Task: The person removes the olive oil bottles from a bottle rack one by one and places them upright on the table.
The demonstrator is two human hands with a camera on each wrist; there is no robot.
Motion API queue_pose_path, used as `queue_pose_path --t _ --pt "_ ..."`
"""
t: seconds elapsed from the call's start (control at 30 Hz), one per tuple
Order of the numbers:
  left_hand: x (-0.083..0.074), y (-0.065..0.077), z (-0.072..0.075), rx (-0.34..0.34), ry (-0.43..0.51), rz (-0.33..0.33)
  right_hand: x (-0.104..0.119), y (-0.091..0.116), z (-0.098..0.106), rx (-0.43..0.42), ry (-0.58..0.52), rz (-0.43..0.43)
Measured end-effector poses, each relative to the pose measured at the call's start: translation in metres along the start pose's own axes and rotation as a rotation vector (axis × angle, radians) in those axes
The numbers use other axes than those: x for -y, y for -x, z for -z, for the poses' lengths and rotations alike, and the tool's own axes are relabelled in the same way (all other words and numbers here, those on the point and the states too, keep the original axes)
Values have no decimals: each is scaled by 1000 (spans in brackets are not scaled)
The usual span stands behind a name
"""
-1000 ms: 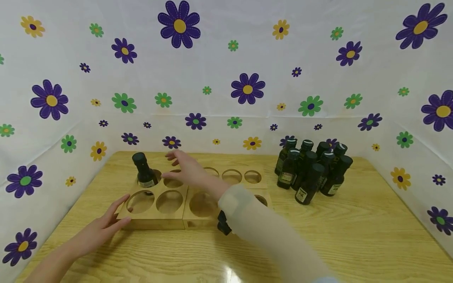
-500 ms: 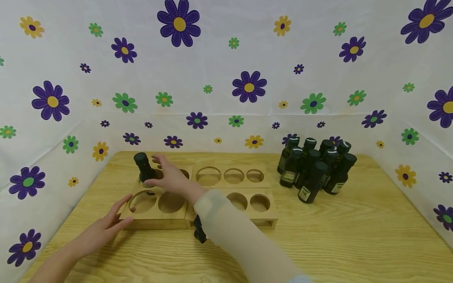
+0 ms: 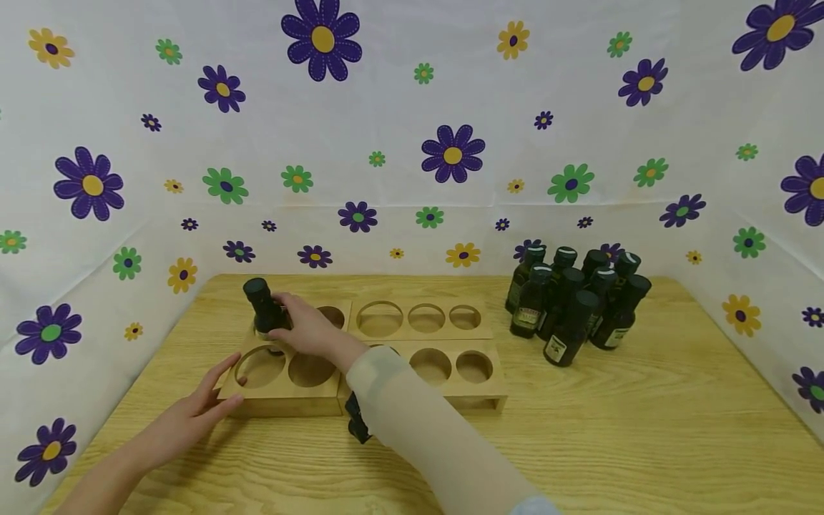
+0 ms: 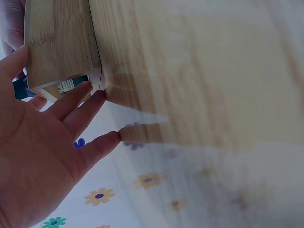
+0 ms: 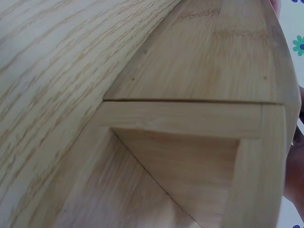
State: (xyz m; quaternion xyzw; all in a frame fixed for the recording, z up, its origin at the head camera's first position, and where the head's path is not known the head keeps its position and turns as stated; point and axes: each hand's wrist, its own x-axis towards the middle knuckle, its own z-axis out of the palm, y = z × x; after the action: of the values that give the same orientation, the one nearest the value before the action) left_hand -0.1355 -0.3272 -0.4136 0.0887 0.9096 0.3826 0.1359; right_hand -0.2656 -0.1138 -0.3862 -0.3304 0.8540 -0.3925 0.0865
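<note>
A small dark glass bottle [image 3: 265,309] with a black cap stands in the back left hole of the left wooden bottle rack [image 3: 290,406]. From its right side, my right hand [image 3: 309,325] grips it, thumb in front and fingers behind. Through the rack's open end, the left wrist view shows part of the bottle's label [image 4: 65,86]. My left hand [image 3: 193,415] touches the rack's front left corner with fairly straight fingers, thumb at the front edge. The right wrist view mostly shows the racks' front, with only a sliver of a hand [image 5: 295,178] at its edge.
A second wooden rack [image 3: 444,340] with round holes adjoins the first on the right. Several dark bottles [image 3: 563,332] stand grouped at the back right of the wooden table [image 3: 611,429]. A flowered white cloth [image 3: 386,107] encloses the back and sides.
My right hand has moved left across the racks to the bottle and closed around it. The left hand stays at the rack's corner. The head view has shifted slightly.
</note>
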Motion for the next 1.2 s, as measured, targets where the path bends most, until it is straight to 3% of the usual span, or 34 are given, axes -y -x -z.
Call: queue_pose_path --t 0.5,0.77,1.2 --pt "1 -2 -2 1 14 -9 1 5 -1 -7 -5 -35" --pt "1 -3 -3 10 7 16 -3 8 -2 -62 3 -34" --pt "3 -2 -1 17 17 28 1 16 18 -164 -210 63"
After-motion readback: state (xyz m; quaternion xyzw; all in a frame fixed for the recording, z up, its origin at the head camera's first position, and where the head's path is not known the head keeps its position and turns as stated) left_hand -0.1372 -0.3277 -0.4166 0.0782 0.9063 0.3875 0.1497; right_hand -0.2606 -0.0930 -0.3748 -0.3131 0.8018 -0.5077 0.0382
